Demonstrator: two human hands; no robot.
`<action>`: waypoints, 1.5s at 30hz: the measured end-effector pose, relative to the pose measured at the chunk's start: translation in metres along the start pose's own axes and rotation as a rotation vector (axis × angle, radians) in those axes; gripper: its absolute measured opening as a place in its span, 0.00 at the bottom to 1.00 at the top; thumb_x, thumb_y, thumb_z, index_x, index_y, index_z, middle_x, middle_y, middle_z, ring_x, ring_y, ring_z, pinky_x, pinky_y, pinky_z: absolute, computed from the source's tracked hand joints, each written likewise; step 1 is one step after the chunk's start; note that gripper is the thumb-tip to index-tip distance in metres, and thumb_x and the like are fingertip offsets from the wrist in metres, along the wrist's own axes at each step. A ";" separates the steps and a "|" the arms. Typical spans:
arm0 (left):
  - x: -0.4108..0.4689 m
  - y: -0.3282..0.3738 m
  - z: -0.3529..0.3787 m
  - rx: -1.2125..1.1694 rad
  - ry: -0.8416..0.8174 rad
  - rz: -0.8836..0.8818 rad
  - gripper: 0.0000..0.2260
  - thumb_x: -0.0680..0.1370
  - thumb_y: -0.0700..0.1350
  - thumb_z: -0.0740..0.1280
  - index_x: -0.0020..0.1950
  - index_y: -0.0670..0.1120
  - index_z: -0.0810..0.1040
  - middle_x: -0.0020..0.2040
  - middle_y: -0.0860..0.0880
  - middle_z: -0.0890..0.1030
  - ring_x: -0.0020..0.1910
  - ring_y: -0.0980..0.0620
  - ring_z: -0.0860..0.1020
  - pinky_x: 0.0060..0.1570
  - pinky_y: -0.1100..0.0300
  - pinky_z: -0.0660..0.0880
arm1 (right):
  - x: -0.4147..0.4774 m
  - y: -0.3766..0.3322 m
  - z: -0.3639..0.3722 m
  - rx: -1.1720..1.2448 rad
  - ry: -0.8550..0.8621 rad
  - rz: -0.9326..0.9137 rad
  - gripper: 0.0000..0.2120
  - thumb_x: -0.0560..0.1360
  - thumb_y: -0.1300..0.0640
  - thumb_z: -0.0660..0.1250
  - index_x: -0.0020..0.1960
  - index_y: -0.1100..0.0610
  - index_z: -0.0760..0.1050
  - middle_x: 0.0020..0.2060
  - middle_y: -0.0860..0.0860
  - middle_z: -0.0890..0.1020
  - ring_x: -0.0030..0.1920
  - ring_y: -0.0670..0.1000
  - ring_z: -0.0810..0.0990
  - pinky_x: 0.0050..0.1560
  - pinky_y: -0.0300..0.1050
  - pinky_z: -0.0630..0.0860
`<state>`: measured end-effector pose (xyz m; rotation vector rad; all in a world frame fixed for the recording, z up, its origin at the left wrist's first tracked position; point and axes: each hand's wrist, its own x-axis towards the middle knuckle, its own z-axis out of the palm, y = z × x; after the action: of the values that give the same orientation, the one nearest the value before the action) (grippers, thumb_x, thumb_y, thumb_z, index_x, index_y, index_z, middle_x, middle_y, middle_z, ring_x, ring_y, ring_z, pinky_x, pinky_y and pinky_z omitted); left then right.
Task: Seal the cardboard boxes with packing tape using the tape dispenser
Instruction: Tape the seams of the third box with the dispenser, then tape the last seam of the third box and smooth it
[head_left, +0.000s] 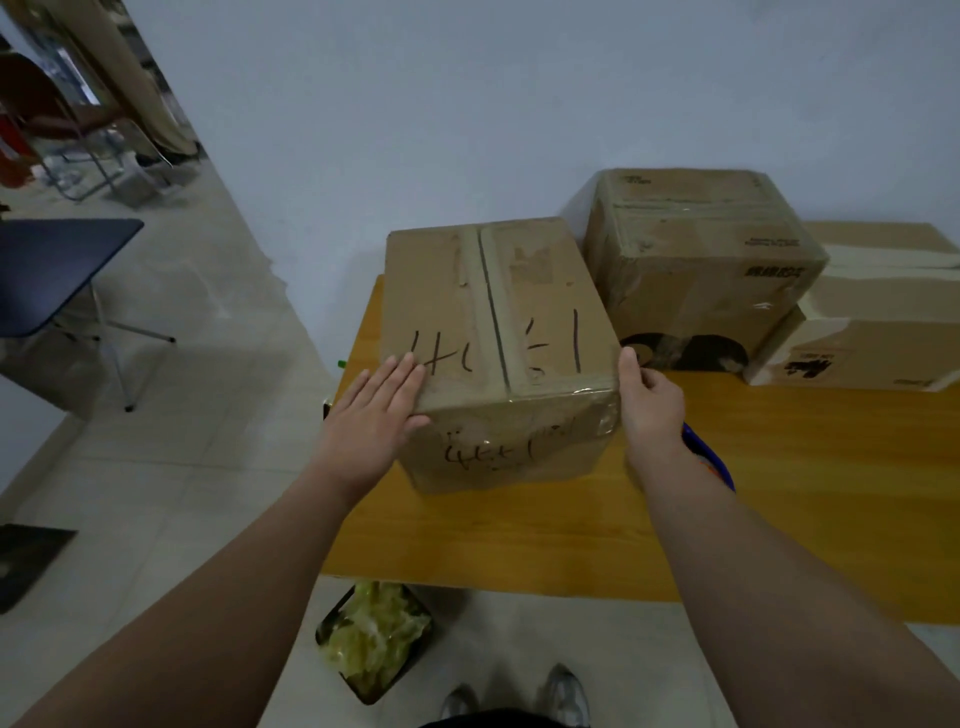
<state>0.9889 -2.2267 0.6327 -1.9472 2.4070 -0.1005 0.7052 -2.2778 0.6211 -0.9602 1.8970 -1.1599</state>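
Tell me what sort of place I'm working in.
Likely a storeroom or back-room packing area: taped cardboard boxes piled on a wooden table against a bare wall, with a full waste bin on the tiled floor.

2 bare forearms, grey sneakers

The near box at centre frame is dull brown cardboard with black marker strokes on its top and front and glossy clear tape along its edges. The table under it is honey-yellow with faint wood grain. At upper right, a second box is darker brown with black print. The box at far right is pale tan with cream bands. At lower centre, a black bin holds yellow-green plastic. At left, the chair seat is navy.
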 end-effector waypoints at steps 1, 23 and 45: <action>-0.006 -0.008 0.004 -0.047 0.023 -0.006 0.27 0.81 0.57 0.45 0.75 0.43 0.61 0.75 0.45 0.62 0.74 0.47 0.60 0.71 0.53 0.53 | 0.000 -0.002 0.002 0.023 0.019 0.033 0.19 0.77 0.40 0.60 0.46 0.56 0.77 0.42 0.52 0.80 0.48 0.54 0.79 0.48 0.48 0.77; -0.011 -0.053 -0.016 0.041 -0.030 0.062 0.28 0.82 0.58 0.50 0.78 0.54 0.42 0.78 0.47 0.44 0.77 0.48 0.43 0.73 0.54 0.38 | -0.044 -0.047 0.065 -0.262 -0.443 -0.116 0.27 0.83 0.47 0.48 0.79 0.53 0.44 0.76 0.55 0.59 0.74 0.57 0.60 0.71 0.51 0.59; -0.006 -0.043 -0.024 -0.147 -0.148 0.398 0.39 0.74 0.68 0.58 0.78 0.52 0.45 0.77 0.55 0.43 0.75 0.58 0.43 0.72 0.61 0.40 | -0.051 -0.046 0.119 -0.081 -0.312 0.238 0.33 0.82 0.43 0.48 0.77 0.64 0.45 0.73 0.60 0.62 0.70 0.62 0.65 0.68 0.56 0.65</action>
<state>1.0301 -2.2289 0.6596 -1.4201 2.7048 0.2320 0.8407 -2.2961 0.6308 -0.8737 1.7574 -0.7529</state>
